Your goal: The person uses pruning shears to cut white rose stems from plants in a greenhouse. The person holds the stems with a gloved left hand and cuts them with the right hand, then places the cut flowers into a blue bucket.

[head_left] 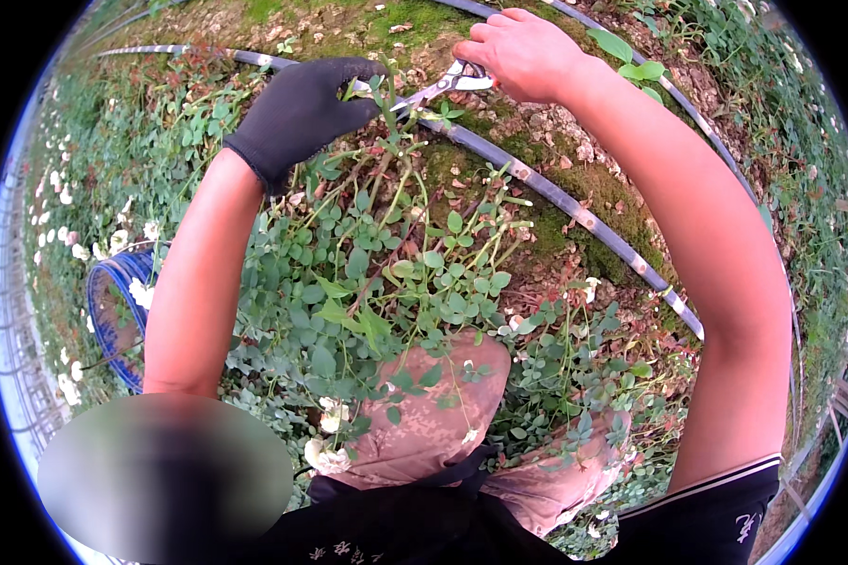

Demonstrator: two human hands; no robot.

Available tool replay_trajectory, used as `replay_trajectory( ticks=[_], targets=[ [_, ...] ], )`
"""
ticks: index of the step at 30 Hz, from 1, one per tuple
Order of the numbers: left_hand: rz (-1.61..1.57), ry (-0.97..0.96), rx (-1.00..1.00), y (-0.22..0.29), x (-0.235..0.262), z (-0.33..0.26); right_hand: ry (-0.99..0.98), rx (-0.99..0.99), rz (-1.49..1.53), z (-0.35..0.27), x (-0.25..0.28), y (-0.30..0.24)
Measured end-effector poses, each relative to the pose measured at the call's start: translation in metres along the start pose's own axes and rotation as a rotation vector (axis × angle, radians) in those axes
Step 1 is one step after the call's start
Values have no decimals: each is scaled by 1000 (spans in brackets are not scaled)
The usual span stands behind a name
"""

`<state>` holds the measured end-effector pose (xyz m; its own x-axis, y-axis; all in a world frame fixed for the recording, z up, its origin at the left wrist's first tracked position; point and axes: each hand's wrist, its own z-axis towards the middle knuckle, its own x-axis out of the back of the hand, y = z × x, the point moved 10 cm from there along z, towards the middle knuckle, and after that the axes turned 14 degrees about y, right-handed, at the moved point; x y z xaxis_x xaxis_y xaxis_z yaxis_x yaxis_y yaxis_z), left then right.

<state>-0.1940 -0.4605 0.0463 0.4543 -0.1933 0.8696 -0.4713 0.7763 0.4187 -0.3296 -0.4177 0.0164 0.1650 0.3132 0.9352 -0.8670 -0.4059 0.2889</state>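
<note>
My left hand (301, 118), in a black glove, reaches to the upper middle. Its thumb and fingers close on a leafy green stem (389, 111). Bare and higher to the right, my right hand (528, 52) grips pruning shears (438, 89) with pale handles. Their blades point left and sit right beside the stem, near my gloved thumb; whether they touch it I cannot tell. Below both hands spreads a rose bush (433, 264) with cut stem ends and small green leaves, partly covering my knees.
A dark irrigation hose (575, 209) crosses the mossy soil (594, 259) just behind the bush. Another hose (697, 113) curves at the upper right. A blue round basket (113, 282) stands left of my left forearm. White flowers (328, 457) hang near my lap.
</note>
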Motion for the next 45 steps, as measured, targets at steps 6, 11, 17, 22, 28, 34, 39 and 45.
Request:
replay_trajectory(
  ticks=[6,11,17,22,28,34,39,45],
  targets=[
    [130,-65,58,-3,-15,10,-100,153,-69,26,-7,-8],
    [175,57,-87,8,-15,12,-371,-53,118,20,-28,-9],
    [155,135,-6,-3,1,11,-199,-144,70,-18,-14,17],
    [-80,121,299,-36,35,20,-6,-252,63,-38,10,27],
    [98,-98,107,1,-11,46,19,-274,139,-21,-19,7],
    [-122,31,149,-5,2,56,-135,-433,149,-50,-19,21],
    [-48,-168,-189,35,-7,39,42,-335,-20,-86,4,14],
    [63,-366,-239,54,-58,29,74,-328,15,-68,-2,-14]
  ],
)
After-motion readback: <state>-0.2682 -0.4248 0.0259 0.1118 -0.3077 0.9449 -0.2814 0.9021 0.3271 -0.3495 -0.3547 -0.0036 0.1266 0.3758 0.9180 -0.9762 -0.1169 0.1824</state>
